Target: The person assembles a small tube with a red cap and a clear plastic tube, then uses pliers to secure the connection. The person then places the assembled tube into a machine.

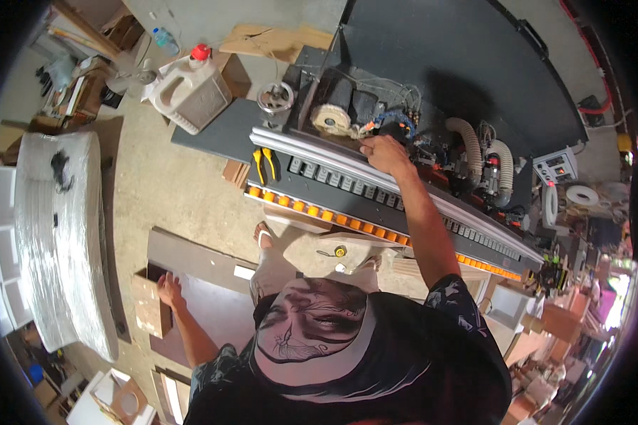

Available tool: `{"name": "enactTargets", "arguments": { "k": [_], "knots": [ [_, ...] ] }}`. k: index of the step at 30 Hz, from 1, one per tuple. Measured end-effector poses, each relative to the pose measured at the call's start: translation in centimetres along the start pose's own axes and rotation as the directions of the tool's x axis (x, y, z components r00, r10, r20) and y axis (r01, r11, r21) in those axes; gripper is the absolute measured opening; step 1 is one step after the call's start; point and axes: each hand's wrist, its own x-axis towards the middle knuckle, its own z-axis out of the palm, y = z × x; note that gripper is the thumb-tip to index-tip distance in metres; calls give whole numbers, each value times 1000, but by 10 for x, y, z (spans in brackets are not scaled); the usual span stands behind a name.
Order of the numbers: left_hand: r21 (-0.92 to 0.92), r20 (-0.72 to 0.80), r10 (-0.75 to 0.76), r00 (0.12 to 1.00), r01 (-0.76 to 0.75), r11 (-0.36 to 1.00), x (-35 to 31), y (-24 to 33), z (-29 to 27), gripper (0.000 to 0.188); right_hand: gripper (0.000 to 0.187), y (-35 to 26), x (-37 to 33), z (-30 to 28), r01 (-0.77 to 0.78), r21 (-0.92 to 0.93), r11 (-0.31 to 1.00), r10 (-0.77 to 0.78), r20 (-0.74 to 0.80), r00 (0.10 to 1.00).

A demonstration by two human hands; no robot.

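Note:
My right hand [386, 153] reaches over the front rail of a long machine with its dark lid raised [461, 64]. Its fingers stretch left, close to a round, pale wooden-looking disc [330, 117] on a motor and a cluster of blue and orange parts [397, 120]; nothing shows in its grasp. My left hand [169, 289] is low at the left, fingers loosely bent and apart, by the edge of a wooden box [149, 306]. Whether it touches the box I cannot tell. Yellow-handled pliers [264, 164] lie on the machine's front ledge.
A row of orange rollers [312, 210] edges the machine. Left of it stand a white jug with a red cap [191, 92] and a metal handwheel [275, 98]. A plastic-wrapped stack [64, 241] is farther left. A tape measure [340, 251] lies near my feet.

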Motion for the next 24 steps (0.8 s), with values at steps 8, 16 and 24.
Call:
{"name": "enactTargets", "arguments": {
  "k": [8,16,24],
  "knots": [
    [164,23,-210,977,204,965,45,14,-31,39,91,-26,61,44,-305,32,952,273,363,891],
    [259,258,-302,918,235,937,70,21,-46,35,76,-45,61,71,-352,128,927,350,42,936],
    [72,170,-199,965,189,979,14,82,2,34,77,10,81,86,-185,213,959,179,45,983]
  ]
}}
